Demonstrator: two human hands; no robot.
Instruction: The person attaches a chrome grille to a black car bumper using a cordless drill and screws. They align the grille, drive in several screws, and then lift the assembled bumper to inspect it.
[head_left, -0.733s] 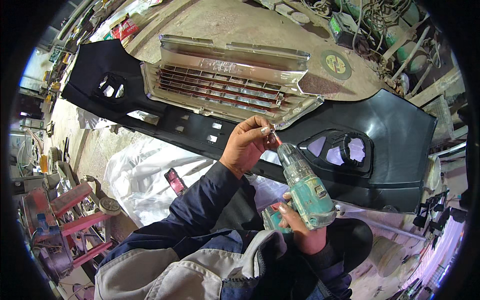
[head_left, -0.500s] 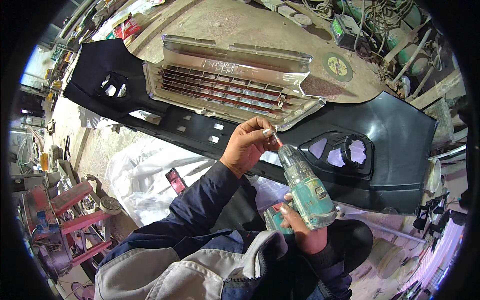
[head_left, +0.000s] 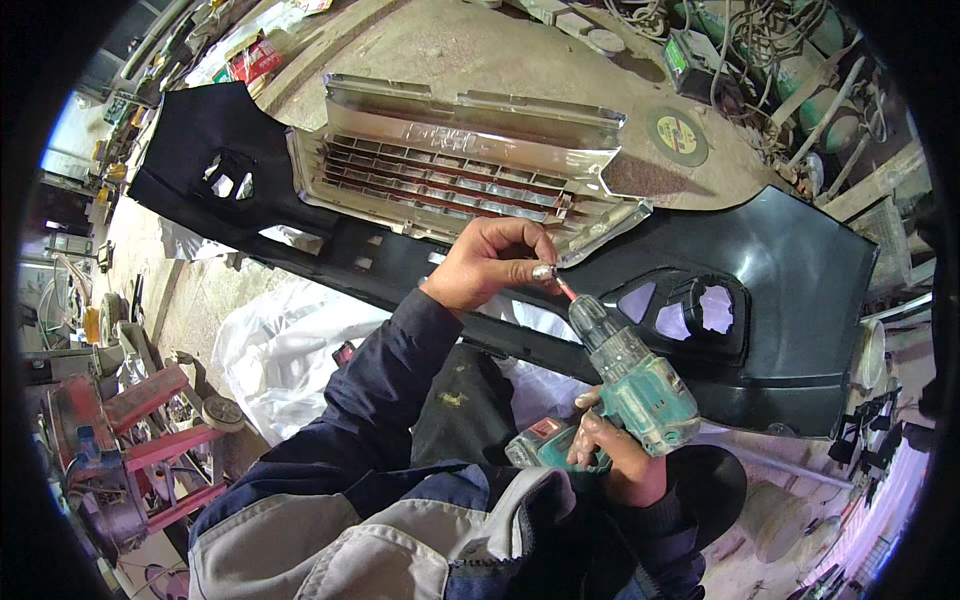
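Observation:
My right hand (head_left: 622, 455) is wrapped round the grip of a teal cordless drill (head_left: 650, 402). The drill tilts up and to the left, with a reddish bit (head_left: 566, 288) in its chuck. At the bit's tip, my left hand (head_left: 490, 265) is closed in a pinch; whatever small piece sits between thumb and forefinger is too small to make out. Just beyond my hands lies a black car bumper (head_left: 790, 300), back side up. A dull silver-beige grille (head_left: 440, 180) rests against its middle, and the bit's tip is near the grille's right lower corner.
White plastic sheeting (head_left: 270, 350) spreads under the bumper on the left. A red metal frame (head_left: 155, 400) stands at the lower left. A round cutting disc (head_left: 677, 136) lies on the concrete floor (head_left: 480, 50). Cables, hoses and a boxed device (head_left: 695, 65) crowd the upper right.
The drill has swung its rear end to the right and lower, and its battery now shows more. My left hand has shifted slightly left, still pinching at the bit's tip.

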